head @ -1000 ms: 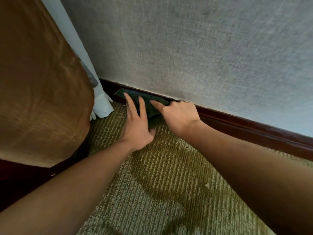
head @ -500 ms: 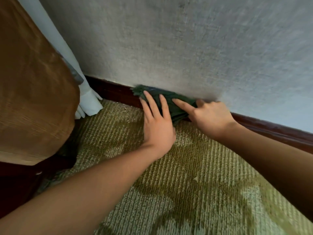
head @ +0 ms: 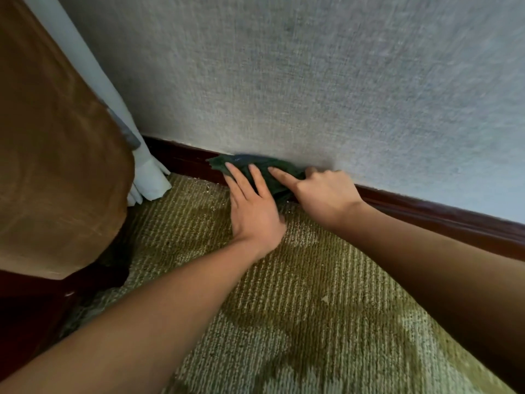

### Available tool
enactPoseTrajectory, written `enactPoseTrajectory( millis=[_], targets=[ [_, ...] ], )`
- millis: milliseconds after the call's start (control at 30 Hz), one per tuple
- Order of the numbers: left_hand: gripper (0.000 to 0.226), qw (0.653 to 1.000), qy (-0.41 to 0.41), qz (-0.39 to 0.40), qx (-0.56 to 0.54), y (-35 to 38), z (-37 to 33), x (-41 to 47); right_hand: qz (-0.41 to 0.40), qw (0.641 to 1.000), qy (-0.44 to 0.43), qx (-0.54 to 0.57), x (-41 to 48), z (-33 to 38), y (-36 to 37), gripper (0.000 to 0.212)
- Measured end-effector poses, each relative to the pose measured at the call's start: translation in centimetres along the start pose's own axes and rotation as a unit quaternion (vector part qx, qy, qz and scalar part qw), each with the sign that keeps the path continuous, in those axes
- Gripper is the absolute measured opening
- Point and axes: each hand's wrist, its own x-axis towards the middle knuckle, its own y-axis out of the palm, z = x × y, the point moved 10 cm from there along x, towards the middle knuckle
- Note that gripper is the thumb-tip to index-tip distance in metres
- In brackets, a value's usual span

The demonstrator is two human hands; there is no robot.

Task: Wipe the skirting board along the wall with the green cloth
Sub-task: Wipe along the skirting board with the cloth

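head view: green cloth (head: 257,165) lies bunched against the skirting board (head: 426,213) at the wall's (head: 312,81) foot. left hand (head: 252,211) presses it with straight fingers. right hand (head: 322,191) lays its index finger on it, other fingers curled; whether they grasp a fold cannot be told. judged best: even pressure over top edge and face. leftwards, white curtain hem (head: 149,180) and brown curtain (head: 56,166) cover the board's end.

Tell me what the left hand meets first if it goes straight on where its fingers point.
The left hand lies with straight fingers on the green cloth, pointing toward the wall. Straight on, it would probably meet the skirting board behind the cloth, though depth is unclear.
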Motion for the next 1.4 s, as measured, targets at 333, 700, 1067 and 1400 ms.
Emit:
enactPoseTrajectory(
  millis=[333,700,1067,1400],
  targets=[
    [0.099,0.999,-0.005,-0.032,0.020,-0.6,4.0,1.0,0.000,0.999,-0.022,0.026,2.8,3.6,0.6,0.056],
    [0.083,0.996,0.024,-0.058,0.062,-1.1,2.7,0.1,-0.004,1.000,-0.027,0.013,1.6,2.2,0.7,0.065],
    [0.083,0.997,0.055,-0.005,0.046,0.4,-4.7,-2.2,0.012,1.000,0.015,-0.010,-4.0,-3.4,1.9,0.064],
    [0.095,1.000,0.004,0.011,-0.020,0.4,-5.3,-1.8,0.030,0.999,0.016,0.020,-3.5,-3.0,2.2,0.058]
  ],
)
